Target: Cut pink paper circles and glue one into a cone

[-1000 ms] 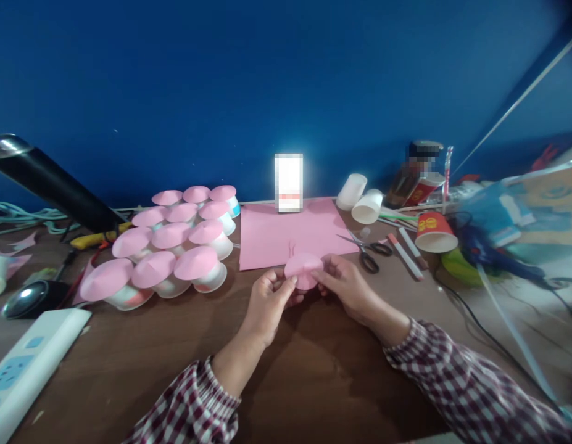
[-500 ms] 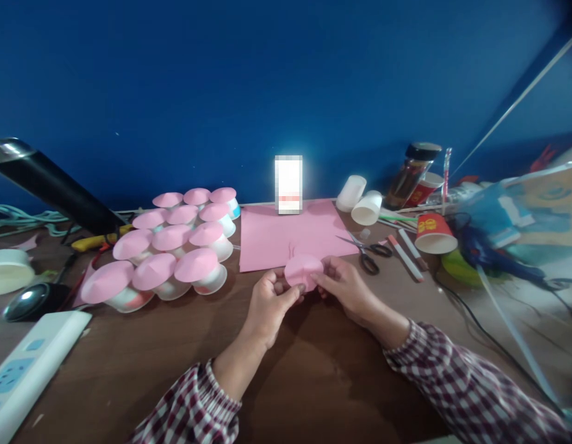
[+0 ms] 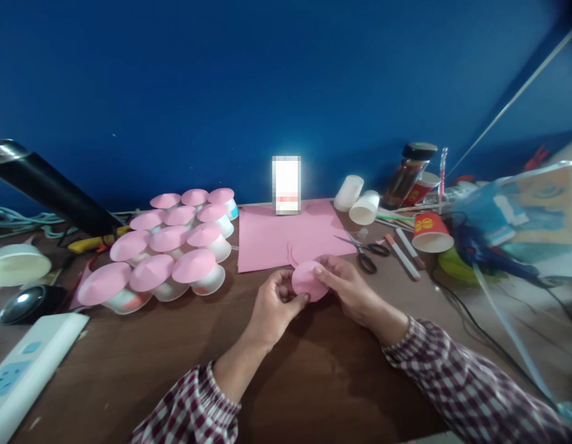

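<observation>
Between my two hands is a pink paper circle [image 3: 308, 281], held a little above the brown table. My left hand [image 3: 275, 308] pinches its lower left edge between thumb and fingers. On its right side, my right hand [image 3: 353, 287] grips it with the thumb on the front face and the fingers behind. Just beyond lies a stack of pink paper sheets [image 3: 267, 237]. Black-handled scissors [image 3: 366, 251] rest at the right edge of the sheets. To the left, paper cups [image 3: 168, 287] stand in rows, topped with shallow pink paper cones [image 3: 193, 265].
Two white cups [image 3: 364, 208] lie behind the scissors, near markers [image 3: 403, 258] and a red paper cup [image 3: 431, 233]. A blue glue gun [image 3: 493, 256] is at the right. A white power strip [image 3: 40, 370], a black flashlight-like cylinder [image 3: 54, 191] and a tape roll [image 3: 18, 265] occupy the left.
The pink circle has turned to face me more fully and shifted slightly right and down. My right thumb has moved up onto its face; the left hand keeps its hold.
</observation>
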`<state>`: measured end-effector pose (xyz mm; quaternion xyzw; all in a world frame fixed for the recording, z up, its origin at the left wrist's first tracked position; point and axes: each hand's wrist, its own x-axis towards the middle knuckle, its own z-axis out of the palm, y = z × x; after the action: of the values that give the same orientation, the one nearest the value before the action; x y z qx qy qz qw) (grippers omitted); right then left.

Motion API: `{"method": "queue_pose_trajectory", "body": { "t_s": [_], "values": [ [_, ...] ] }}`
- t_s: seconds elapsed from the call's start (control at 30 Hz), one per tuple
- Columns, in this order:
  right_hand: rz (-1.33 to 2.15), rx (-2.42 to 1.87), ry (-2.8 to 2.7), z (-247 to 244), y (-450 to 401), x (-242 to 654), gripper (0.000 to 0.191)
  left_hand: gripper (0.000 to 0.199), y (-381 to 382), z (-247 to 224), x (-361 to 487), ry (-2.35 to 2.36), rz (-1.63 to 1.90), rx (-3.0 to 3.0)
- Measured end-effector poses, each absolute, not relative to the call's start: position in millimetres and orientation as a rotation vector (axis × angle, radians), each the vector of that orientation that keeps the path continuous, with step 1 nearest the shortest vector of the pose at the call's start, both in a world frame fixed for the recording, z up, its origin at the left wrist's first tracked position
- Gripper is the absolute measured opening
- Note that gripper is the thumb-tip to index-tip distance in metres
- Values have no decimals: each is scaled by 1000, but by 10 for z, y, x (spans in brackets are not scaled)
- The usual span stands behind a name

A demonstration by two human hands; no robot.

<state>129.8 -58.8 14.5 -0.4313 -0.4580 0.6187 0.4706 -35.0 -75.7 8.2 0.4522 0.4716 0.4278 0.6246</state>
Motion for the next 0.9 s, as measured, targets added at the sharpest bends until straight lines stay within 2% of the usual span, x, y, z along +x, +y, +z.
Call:
{"method": "queue_pose_trajectory", "body": {
  "t_s": [0.37, 0.57, 0.73, 0.9],
  "values": [
    [1450, -1148, -1152, 151, -590, 1296, 42, 45, -767, 118, -342, 1072, 968, 1030],
    [1377, -1190, -1149, 145, -587, 1291, 46, 55, -773, 113, -335, 1029, 978, 981],
    [1340, -1178, -1181, 133, -583, 1298, 45, 53, -784, 126, -326, 948, 988, 943],
    [1284, -1183, -1206, 92, -590, 1303, 44, 65, -789, 124, -322, 982, 974, 939]
  ]
}}
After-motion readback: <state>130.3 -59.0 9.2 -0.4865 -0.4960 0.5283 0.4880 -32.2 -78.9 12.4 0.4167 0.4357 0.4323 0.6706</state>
